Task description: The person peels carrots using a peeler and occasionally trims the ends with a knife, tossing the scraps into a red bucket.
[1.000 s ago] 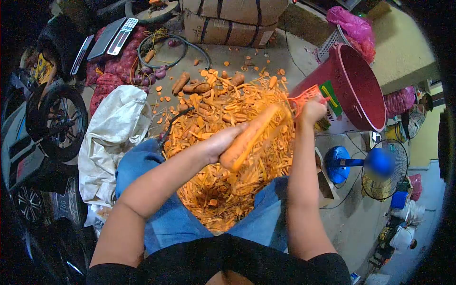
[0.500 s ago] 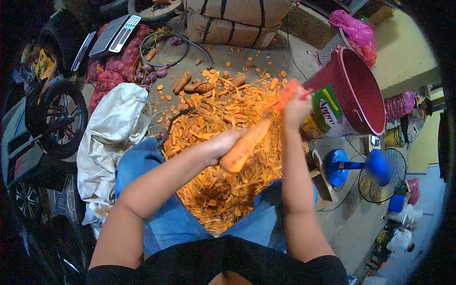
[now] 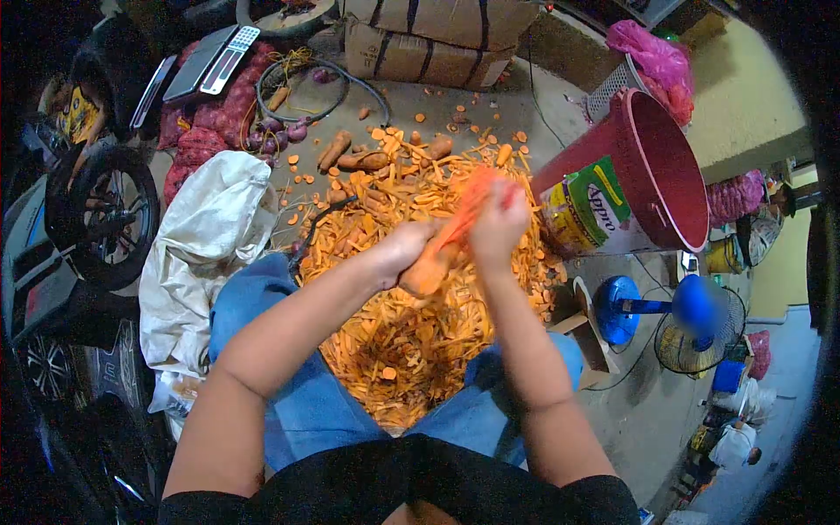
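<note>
My left hand (image 3: 404,252) is wrapped round a large peeled carrot (image 3: 424,277), whose thick end points down toward me. In my right hand (image 3: 500,229) is an orange-red peeler (image 3: 472,199), smeared by motion, lying along the far part of the carrot; its blade cannot be made out. Beneath both hands spreads a wide heap of carrot peelings (image 3: 376,302) between my knees. Several unpeeled carrots (image 3: 363,162) rest on the heap's far edge, with cut carrot slices scattered around.
A tilted red bucket (image 3: 569,175) stands right of the heap, near a blue fan (image 3: 619,311). At left are a white sack (image 3: 206,254), net bags of onions (image 3: 232,114) with a scale (image 3: 201,66) on top, and a motorbike wheel (image 3: 114,219). Strapped boxes (image 3: 429,57) lie behind.
My right hand and the peeler have moved left, from beside the bucket to close by my left hand along the carrot. The left hand keeps its hold, nearly in place.
</note>
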A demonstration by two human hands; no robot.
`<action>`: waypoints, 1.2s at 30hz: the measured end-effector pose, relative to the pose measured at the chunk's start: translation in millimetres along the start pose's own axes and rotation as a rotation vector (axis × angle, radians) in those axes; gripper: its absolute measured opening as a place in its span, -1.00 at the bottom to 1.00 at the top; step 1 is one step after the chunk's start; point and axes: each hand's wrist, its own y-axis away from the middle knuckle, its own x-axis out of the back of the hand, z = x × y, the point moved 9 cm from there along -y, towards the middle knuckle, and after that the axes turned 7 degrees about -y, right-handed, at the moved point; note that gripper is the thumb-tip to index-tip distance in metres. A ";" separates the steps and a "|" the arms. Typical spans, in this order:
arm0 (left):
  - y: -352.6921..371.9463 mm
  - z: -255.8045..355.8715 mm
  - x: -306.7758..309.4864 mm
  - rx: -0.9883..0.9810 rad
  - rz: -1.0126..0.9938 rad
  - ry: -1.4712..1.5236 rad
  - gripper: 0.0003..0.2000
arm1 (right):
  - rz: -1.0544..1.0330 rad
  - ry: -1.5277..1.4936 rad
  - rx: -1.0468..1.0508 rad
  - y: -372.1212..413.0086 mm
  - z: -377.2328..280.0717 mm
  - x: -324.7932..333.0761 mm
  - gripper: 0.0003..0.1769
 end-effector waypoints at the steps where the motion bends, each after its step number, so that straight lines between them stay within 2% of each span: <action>1: 18.3 15.9 -9.2 -0.044 0.021 -0.132 -0.68 | 0.095 0.070 0.115 -22.5 6.5 16.9 -0.80; 2: 20.3 11.9 -10.5 -0.043 0.021 -0.131 -0.68 | 0.195 0.172 0.089 -45.8 41.2 38.4 -0.81; 4: 21.3 3.1 -13.0 -0.018 -0.018 -0.025 -0.68 | 0.374 0.040 -0.125 -65.9 59.8 77.9 -0.78; 6: 19.0 3.4 -9.5 -0.013 -0.034 -0.034 -0.68 | 0.527 0.078 -0.125 -69.0 78.9 103.8 -0.75; 7: 17.7 2.4 -5.9 0.025 -0.025 0.075 -0.68 | 0.480 -0.060 -0.249 -63.5 68.9 93.8 -0.76; 9: 7.9 -7.1 6.1 0.096 0.005 0.233 -0.69 | 0.228 -0.405 -0.292 -44.6 37.5 47.5 -0.78; 11: 2.3 -6.2 6.8 0.076 0.038 0.280 -0.68 | -0.015 -0.268 0.059 -14.9 -13.0 11.2 -0.80; 13: -4.9 -2.8 6.3 0.028 0.088 0.421 -0.67 | -0.138 -0.164 -0.110 25.8 -12.0 -15.6 -0.77; 14: -1.5 -3.1 7.6 0.030 0.089 0.418 -0.67 | -0.136 -0.166 -0.112 25.8 -10.8 -16.3 -0.77; 16: 13.7 7.7 -8.0 0.000 -0.059 0.134 -0.67 | -0.072 -0.108 -0.045 19.8 -9.5 -10.8 -0.76; 17: -12.5 -7.2 1.9 -0.102 -0.053 0.051 -0.68 | -0.019 0.020 0.052 7.3 -10.2 -1.0 -0.76; 19: 3.2 -4.0 -7.1 -0.048 -0.051 0.050 -0.70 | 0.147 -0.158 -0.107 -27.6 21.3 28.5 -0.79; 21: 20.0 -4.7 -15.3 0.058 -0.045 0.044 -0.72 | 0.364 0.257 -0.118 -64.1 78.4 78.3 -0.79; 22: 19.3 -4.4 -15.0 0.058 -0.045 0.042 -0.72 | 0.470 -0.003 -0.216 -61.3 72.3 89.6 -0.79; 23: 17.2 -1.9 -13.2 0.040 -0.038 0.066 -0.72 | 0.515 -0.008 -0.199 -67.9 89.9 103.0 -0.79; 24: 15.3 -0.4 -11.1 0.024 -0.032 0.093 -0.71 | 0.515 -0.009 -0.199 -64.1 82.7 99.2 -0.79; 26: 8.5 -4.4 -0.7 0.070 0.015 0.138 -0.70 | 0.260 -0.370 -0.216 -50.4 53.3 61.3 -0.78; 27: 6.2 -8.4 3.7 0.117 0.060 0.181 -0.69 | 0.119 -0.229 -0.134 -36.0 23.4 42.6 -0.79; 28: 4.8 -7.6 0.8 0.117 0.057 0.181 -0.69 | 0.013 -0.079 0.056 -15.8 -12.1 24.2 -0.79; 29: 2.8 -3.0 -1.4 0.085 0.071 0.270 -0.69 | -0.062 -0.223 -0.002 6.2 -13.4 2.8 -0.79; 30: 2.0 0.8 -1.1 0.053 0.087 0.359 -0.69 | -0.114 -0.179 -0.001 23.3 -23.8 -6.7 -0.79; 31: 1.4 5.4 -2.3 -0.017 0.007 0.263 -0.70 | -0.167 -0.135 -0.002 33.2 -30.8 -12.8 -0.79; 32: 1.3 3.2 -1.8 -0.016 0.009 0.264 -0.70 | -0.167 -0.135 -0.004 28.8 -27.7 -12.0 -0.79; 34: 6.8 6.2 -9.8 -0.049 -0.036 -0.081 -0.72 | -0.059 0.028 -0.038 1.9 -6.8 3.9 -0.76; 36: 12.3 8.8 -11.0 -0.091 -0.023 -0.096 -0.72 | 0.170 0.008 0.011 -36.1 33.0 37.8 -0.74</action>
